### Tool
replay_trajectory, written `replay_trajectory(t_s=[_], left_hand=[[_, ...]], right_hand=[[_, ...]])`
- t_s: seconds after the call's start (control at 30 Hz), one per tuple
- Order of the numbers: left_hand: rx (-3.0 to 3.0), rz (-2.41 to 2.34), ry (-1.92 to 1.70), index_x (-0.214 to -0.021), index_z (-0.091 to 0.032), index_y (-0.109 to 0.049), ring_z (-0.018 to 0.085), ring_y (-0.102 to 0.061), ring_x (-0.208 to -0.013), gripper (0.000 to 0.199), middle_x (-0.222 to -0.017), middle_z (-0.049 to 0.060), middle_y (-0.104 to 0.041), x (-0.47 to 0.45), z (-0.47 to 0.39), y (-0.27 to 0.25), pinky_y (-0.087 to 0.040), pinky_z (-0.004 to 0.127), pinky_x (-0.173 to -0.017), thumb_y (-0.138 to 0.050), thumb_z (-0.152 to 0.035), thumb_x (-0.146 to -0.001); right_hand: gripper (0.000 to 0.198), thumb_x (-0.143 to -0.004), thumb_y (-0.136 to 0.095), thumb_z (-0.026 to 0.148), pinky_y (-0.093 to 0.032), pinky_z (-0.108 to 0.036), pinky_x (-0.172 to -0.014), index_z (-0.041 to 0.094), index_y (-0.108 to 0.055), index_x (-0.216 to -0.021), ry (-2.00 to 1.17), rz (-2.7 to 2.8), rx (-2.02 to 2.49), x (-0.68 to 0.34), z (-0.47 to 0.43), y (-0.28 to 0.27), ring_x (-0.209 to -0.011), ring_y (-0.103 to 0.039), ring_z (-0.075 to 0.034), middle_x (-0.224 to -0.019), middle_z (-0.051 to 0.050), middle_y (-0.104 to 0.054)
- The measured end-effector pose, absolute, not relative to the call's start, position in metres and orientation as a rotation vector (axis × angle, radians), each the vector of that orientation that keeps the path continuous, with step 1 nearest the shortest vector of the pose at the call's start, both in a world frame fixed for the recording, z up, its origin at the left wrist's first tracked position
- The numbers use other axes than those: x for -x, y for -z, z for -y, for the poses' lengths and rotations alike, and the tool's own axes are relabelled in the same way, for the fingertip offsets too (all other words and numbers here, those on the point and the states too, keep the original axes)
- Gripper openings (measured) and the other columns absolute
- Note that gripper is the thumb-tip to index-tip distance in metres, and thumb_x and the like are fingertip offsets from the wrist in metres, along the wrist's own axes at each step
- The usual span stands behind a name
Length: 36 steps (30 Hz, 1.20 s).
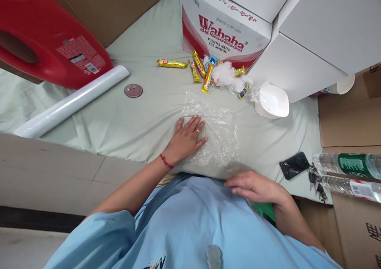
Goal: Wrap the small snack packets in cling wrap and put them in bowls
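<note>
A thin, crinkled sheet of clear plastic film (223, 136) lies spread on the pale green cloth near my body. Pressed flat on its left part is my left hand (187, 138), fingers spread, with a ring and a red wrist string. My right hand (253, 184) rests by the cloth's front edge against my blue shirt, its fingers loosely stretched and nothing visible in them. Beyond the film are several yellow-wrapped snack bars (172, 64) and a crumpled clump of clear plastic (228, 76). A white bowl (272, 102) stands to their right, with some plastic at its rim.
A white film roll (74, 102) lies left beside a large red jug (59, 38). A round brown tin (133, 90) sits nearby. At the back stands a Wahaha water carton (223, 30). On the right are a black phone (294, 165), keys (317, 181) and plastic bottles (345, 163).
</note>
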State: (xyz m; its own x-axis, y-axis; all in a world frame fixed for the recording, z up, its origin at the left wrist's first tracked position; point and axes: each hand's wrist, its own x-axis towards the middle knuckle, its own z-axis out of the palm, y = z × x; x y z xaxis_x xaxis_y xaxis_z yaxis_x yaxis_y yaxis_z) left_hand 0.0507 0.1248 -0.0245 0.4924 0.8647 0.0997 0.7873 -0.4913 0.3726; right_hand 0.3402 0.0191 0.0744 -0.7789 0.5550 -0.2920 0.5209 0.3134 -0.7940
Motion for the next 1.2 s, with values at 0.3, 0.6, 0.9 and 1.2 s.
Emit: replay_trajectory(t_s=[0.3,0.6,0.9,1.2], left_hand=[[-2.559,-1.333,-0.310,-0.169,-0.016,-0.034,0.034,-0.026,-0.166,0.077,-0.177,0.018,-0.027,-0.045,-0.121,0.027,0.003,0.069,-0.133,-0.041,-0.062,-0.107],[-2.644,-1.160,-0.235,-0.173,-0.018,-0.022,0.036,-0.026,-0.166,0.086,-0.178,0.019,-0.024,-0.034,-0.124,0.029,0.009,0.068,-0.132,-0.045,-0.066,-0.105],[-2.476,-0.847,-0.289,-0.173,-0.023,-0.021,0.032,-0.027,-0.166,0.093,-0.177,0.016,-0.030,-0.014,-0.126,0.015,-0.002,0.061,-0.135,-0.057,-0.066,-0.100],[-2.065,-1.268,-0.604,-0.148,-0.021,-0.059,0.032,-0.064,-0.134,0.061,-0.146,0.013,-0.067,0.046,-0.131,0.004,-0.053,0.047,-0.112,-0.049,-0.062,-0.104]], right_hand=[[0.022,-0.109,-0.053,0.024,-0.058,-0.040,-0.082,0.021,-0.074,-0.114,-0.652,2.474,1.294,-0.332,-0.039,-0.007,-0.093,-0.063,-0.026,-0.101,-0.012,-0.073],[0.023,-0.110,-0.048,0.022,-0.058,-0.038,-0.084,0.023,-0.070,-0.110,-0.742,2.372,1.332,-0.373,-0.043,-0.010,-0.095,-0.065,-0.024,-0.100,-0.009,-0.072],[0.027,-0.107,-0.051,0.038,-0.057,-0.041,-0.086,0.024,-0.072,-0.097,-0.858,2.117,1.683,-0.429,-0.028,-0.029,-0.092,-0.067,-0.025,-0.094,-0.008,-0.072],[0.007,-0.074,-0.070,0.027,-0.052,-0.030,-0.064,0.021,-0.073,-0.072,-2.318,1.776,2.007,-0.476,0.079,-0.063,-0.068,-0.065,-0.019,-0.075,-0.003,-0.071]])
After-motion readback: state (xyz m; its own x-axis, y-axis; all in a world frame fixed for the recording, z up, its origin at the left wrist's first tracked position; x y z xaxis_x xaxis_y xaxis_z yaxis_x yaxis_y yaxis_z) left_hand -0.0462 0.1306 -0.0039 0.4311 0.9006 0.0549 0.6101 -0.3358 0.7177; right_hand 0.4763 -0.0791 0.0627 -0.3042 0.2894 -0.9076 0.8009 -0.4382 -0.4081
